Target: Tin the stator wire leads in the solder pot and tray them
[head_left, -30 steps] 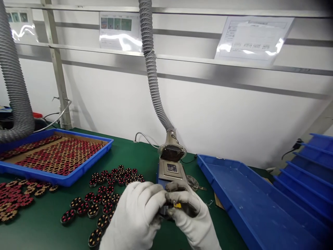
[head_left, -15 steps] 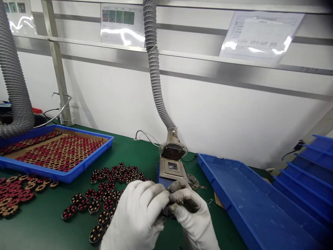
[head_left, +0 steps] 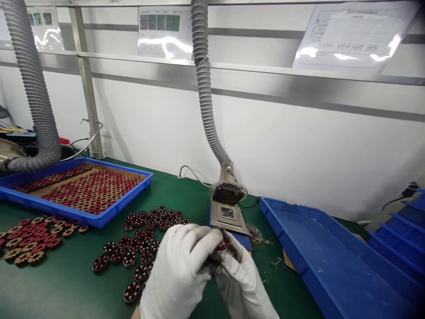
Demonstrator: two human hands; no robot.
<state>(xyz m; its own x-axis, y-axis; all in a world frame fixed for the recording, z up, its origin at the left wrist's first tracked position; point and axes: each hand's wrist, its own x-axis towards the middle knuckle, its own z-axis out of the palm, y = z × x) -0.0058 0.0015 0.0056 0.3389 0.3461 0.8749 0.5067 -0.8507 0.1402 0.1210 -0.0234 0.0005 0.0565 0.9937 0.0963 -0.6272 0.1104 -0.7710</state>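
Both my hands wear white gloves with dirty fingertips and meet low in the middle of the view. My left hand (head_left: pixel 181 270) and my right hand (head_left: pixel 241 279) pinch one small round wound coil part (head_left: pixel 222 245) between their fingertips; only its red and dark edge shows. Just behind the hands stands a small metal heating block (head_left: pixel 228 215) on a blue base, under the mouth of a grey ribbed hose (head_left: pixel 207 102). Several more round coil parts (head_left: pixel 142 241) lie loose on the green mat to the left of my hands.
A blue tray (head_left: pixel 99 217) filled with coil parts sits at the back left, with more loose parts (head_left: pixel 29 237) in front of it. A large blue tray (head_left: pixel 332 266) lies at the right, stacked blue trays (head_left: pixel 401 230) beyond. A second hose (head_left: pixel 36 102) hangs far left.
The view has shifted right and slightly down. My hands have stayed together turning the small part; a yellow bit seen between the fingers earlier is gone and the red coil edge shows.
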